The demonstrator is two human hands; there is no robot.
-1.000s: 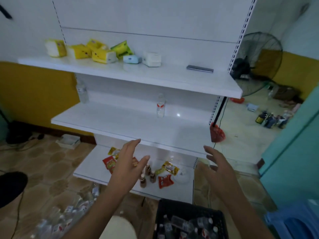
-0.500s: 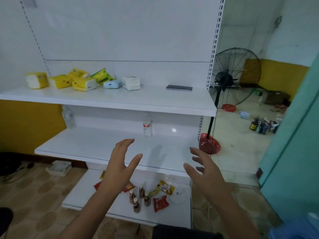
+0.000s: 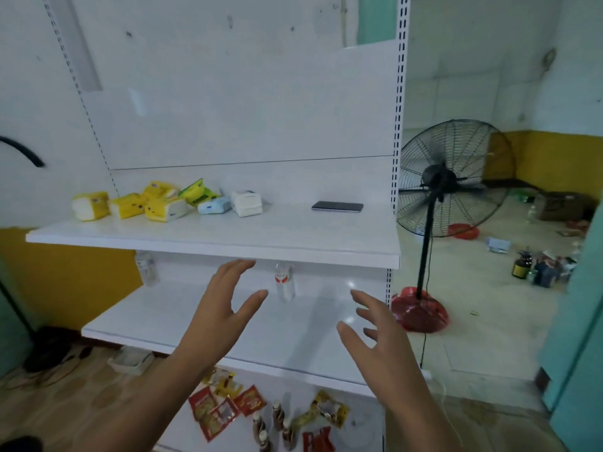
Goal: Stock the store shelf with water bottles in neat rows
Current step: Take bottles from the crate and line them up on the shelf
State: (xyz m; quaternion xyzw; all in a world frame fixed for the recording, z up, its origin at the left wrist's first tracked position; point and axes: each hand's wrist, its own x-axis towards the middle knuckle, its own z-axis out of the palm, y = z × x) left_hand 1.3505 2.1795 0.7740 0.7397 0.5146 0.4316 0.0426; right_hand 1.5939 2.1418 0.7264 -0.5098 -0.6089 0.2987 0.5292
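A white store shelf unit fills the view. Its middle shelf [image 3: 169, 316] holds one clear water bottle with a red label [image 3: 284, 283] standing upright near the back, and a second clear bottle [image 3: 147, 268] at the back left. My left hand [image 3: 222, 308] is raised in front of the middle shelf, fingers spread, holding nothing, just left of the labelled bottle. My right hand [image 3: 378, 334] hovers to the right of that bottle, fingers apart and empty.
The top shelf [image 3: 293, 246] carries yellow, green and white tissue packs [image 3: 163, 202] and a dark phone [image 3: 337, 206]. Snack packets and small brown bottles [image 3: 261, 415] lie on the bottom shelf. A black standing fan with red base [image 3: 424, 288] stands right of the unit.
The view has tilted upward, so the crate of bottles at the bottom has left the frame. Both hands stay raised and empty before the middle shelf.
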